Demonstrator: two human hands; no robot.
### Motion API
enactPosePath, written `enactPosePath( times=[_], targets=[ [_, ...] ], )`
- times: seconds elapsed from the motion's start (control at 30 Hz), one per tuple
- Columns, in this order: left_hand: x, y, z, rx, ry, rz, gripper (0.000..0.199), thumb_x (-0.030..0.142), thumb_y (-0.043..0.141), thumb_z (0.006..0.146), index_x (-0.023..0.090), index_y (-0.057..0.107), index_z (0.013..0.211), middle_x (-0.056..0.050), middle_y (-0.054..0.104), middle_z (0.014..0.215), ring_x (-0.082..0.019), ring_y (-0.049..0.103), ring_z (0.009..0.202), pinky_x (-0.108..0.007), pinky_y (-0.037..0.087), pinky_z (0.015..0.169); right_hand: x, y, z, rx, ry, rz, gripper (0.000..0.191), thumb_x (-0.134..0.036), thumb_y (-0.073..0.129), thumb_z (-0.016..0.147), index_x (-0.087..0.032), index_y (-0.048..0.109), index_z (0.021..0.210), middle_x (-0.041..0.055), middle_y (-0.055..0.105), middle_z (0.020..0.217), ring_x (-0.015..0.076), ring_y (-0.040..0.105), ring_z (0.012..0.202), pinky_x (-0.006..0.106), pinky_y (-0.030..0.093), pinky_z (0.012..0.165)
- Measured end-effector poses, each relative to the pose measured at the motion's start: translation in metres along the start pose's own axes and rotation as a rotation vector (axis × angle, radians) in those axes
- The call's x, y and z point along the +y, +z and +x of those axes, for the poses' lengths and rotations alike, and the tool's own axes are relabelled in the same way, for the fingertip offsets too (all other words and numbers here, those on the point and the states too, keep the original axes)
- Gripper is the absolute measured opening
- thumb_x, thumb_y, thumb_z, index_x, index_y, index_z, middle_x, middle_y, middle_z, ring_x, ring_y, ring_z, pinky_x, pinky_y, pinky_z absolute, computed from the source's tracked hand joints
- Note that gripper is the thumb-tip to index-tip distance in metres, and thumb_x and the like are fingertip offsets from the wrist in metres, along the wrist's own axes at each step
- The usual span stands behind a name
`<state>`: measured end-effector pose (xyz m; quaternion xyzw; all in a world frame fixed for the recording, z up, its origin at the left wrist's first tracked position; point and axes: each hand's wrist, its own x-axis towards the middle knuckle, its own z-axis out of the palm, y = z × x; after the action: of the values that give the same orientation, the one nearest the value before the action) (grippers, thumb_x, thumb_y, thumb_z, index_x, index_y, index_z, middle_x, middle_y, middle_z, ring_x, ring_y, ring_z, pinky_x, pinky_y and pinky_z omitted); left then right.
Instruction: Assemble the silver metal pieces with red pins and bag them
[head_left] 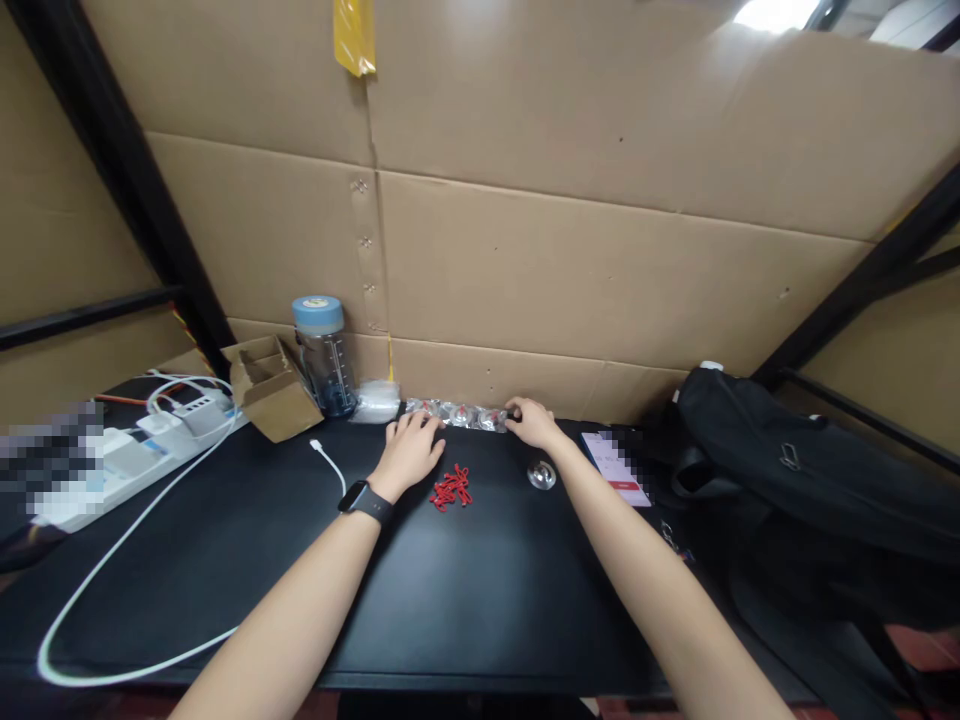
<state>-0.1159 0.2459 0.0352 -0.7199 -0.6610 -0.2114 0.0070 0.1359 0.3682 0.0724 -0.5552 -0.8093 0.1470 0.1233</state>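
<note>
A row of clear, shiny packets with small red pieces inside (pixel 463 414) lies along the back of the black table, against the cardboard wall. My left hand (pixel 411 449), with a dark watch on its wrist, rests at the row's left end with its fingers apart. At the right end my right hand (pixel 532 422) has its thumb and fingertips closed around a small dark bit at the edge. Between my arms lies a pile of red knotted cords (pixel 451 488). A clear round dome (pixel 541 475) sits just below my right hand.
Behind my left hand stand a blue-lidded bottle (pixel 327 358), an open cardboard box (pixel 279 400) and plastic bags (pixel 376 400). A power strip (pixel 142 455) with a white cable is at left. A phone (pixel 616 468) and a black bag (pixel 817 470) lie at right.
</note>
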Motion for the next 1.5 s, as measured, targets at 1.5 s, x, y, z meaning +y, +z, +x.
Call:
enactPosePath(
  times=[1.5],
  targets=[
    [0.090, -0.016, -0.028, 0.215, 0.098, -0.326, 0.018, 0.039, 0.063, 0.093, 0.030, 0.077, 0.090, -0.006, 0.062, 0.122, -0.029, 0.048, 0.125, -0.046, 0.033, 0.098, -0.011, 0.026, -0.122, -0.035, -0.400, 1.133, 0.055, -0.029, 0.079, 0.080, -0.030, 0.059, 0.131, 0.0081, 0.059, 0.137, 0.0235, 0.067, 0.112, 0.040, 0.054, 0.097]
  ],
)
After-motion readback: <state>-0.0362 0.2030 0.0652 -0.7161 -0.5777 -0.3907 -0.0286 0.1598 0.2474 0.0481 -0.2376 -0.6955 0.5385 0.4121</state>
